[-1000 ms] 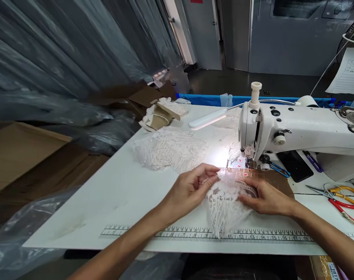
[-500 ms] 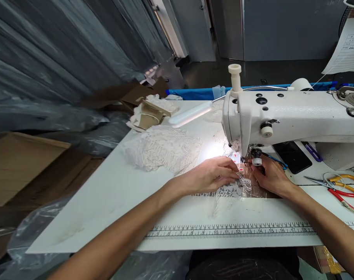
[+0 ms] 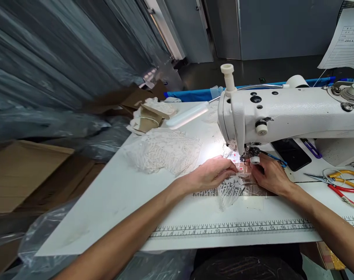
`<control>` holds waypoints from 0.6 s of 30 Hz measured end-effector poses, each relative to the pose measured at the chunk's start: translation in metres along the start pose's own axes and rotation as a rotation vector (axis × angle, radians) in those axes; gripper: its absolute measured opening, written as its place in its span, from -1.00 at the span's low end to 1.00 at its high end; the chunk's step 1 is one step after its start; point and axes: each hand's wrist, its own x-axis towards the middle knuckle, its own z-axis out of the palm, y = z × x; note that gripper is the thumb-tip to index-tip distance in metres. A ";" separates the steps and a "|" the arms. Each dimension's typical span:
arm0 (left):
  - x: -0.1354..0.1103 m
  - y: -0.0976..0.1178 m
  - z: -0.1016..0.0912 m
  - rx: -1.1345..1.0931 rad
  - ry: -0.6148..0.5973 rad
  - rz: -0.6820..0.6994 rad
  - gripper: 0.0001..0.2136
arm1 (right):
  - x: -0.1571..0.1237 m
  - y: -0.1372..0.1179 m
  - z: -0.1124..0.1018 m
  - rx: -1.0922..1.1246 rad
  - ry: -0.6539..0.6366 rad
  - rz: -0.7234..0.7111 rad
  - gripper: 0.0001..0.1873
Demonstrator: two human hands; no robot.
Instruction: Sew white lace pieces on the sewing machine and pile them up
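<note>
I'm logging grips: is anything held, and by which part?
The left hand appears to hold the white lace at its upper edge; for the right hand, I cannot tell.

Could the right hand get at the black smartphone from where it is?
Probably yes: the black smartphone lies close to the right hand, its near end uncovered, though a blue tool lies between them.

The lamp (image 3: pixel 187 116) throws a white, blown-out glare onto the surface (image 3: pixel 106 217) beside the machine (image 3: pixel 287 112); the lace (image 3: pixel 231 189) reads fairly crisp. The floor (image 3: pixel 212 76) beyond is dim. Sheeting (image 3: pixel 66 58) at left, faintly shiny, looks stretched and soft.
</note>
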 end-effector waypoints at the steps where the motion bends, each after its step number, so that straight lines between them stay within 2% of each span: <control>1: -0.001 0.001 -0.003 -0.026 -0.031 -0.027 -0.81 | 0.000 0.000 0.000 0.002 -0.002 -0.008 -0.79; 5: -0.004 -0.003 -0.009 -0.088 -0.103 -0.049 -0.79 | 0.001 0.001 0.000 0.017 -0.033 -0.013 -0.76; 10: -0.007 -0.009 -0.010 -0.060 -0.036 -0.008 -0.81 | 0.000 -0.002 -0.003 0.058 -0.048 -0.041 -0.75; 12: -0.007 -0.008 -0.009 -0.056 -0.032 0.013 -0.81 | -0.001 -0.007 -0.002 0.095 -0.071 -0.104 -0.74; 15: -0.007 0.000 -0.010 -0.068 -0.006 0.012 -0.81 | -0.003 -0.019 0.002 0.097 -0.112 -0.198 -0.61; 16: -0.008 0.003 -0.010 -0.066 0.006 0.006 -0.81 | -0.004 -0.025 0.004 0.086 -0.122 -0.209 -0.61; 18: -0.011 0.010 -0.012 -0.040 0.032 0.002 -0.79 | -0.006 -0.035 0.007 0.084 -0.130 -0.182 -0.76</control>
